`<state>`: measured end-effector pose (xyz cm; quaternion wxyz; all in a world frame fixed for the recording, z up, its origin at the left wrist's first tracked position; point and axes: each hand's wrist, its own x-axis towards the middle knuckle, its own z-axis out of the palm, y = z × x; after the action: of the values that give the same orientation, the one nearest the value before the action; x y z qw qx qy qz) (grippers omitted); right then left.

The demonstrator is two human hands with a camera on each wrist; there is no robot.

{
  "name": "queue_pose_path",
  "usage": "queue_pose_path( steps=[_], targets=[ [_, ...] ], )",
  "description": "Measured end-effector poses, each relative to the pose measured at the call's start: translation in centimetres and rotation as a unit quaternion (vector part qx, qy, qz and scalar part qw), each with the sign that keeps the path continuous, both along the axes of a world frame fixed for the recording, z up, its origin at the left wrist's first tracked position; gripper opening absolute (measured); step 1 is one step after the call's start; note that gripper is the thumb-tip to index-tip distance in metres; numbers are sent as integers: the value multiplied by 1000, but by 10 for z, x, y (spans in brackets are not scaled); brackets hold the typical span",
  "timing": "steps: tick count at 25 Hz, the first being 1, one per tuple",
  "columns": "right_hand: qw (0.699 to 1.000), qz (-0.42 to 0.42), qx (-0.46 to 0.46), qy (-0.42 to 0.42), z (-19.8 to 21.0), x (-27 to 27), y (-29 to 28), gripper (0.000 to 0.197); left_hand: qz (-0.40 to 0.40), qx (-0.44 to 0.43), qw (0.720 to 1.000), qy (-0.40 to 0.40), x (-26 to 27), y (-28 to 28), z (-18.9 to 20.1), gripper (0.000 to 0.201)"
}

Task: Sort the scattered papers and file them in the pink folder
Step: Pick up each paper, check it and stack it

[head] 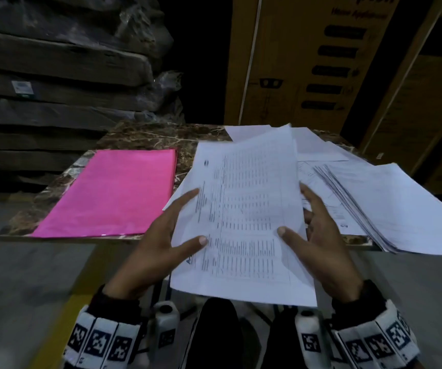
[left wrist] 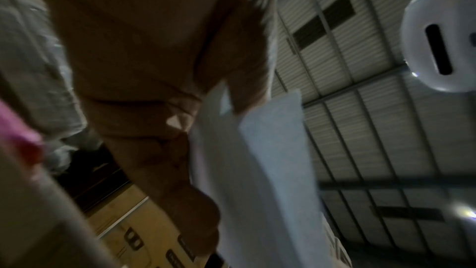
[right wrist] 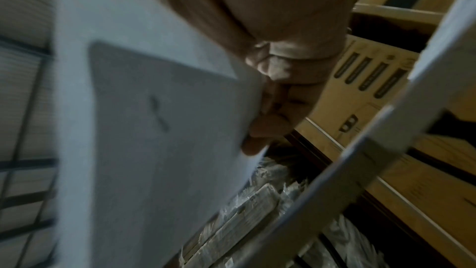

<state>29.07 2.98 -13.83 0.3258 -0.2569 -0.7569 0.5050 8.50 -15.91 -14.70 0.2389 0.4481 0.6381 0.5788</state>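
A closed pink folder lies flat on the left half of a marble-patterned table. I hold a few printed sheets above the table's near edge, tilted toward me. My left hand grips their left edge, thumb on top and fingers beneath. My right hand grips the right edge the same way. The wrist views show the sheets' undersides with fingers curled behind them. More white papers lie scattered and stacked on the table's right half.
Wrapped dark slabs are stacked behind the table at left. Large cardboard cartons stand behind at right. The paper stack overhangs the table's front right edge. Grey floor with a yellow line lies below.
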Motion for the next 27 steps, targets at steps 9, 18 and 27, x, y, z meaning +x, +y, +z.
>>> queue_pose_path(
  steps=[9,18,27],
  targets=[
    [963,-68,218,146,48,-18,24,60,105,173,970,133,12,65,40,71],
    [976,-23,154,153,-15,-41,41,77,141,215,966,20,22,101,2,56],
    [969,-8,240,61,-41,-41,69,47,205,213,944,149,11,105,-24,97]
  ],
)
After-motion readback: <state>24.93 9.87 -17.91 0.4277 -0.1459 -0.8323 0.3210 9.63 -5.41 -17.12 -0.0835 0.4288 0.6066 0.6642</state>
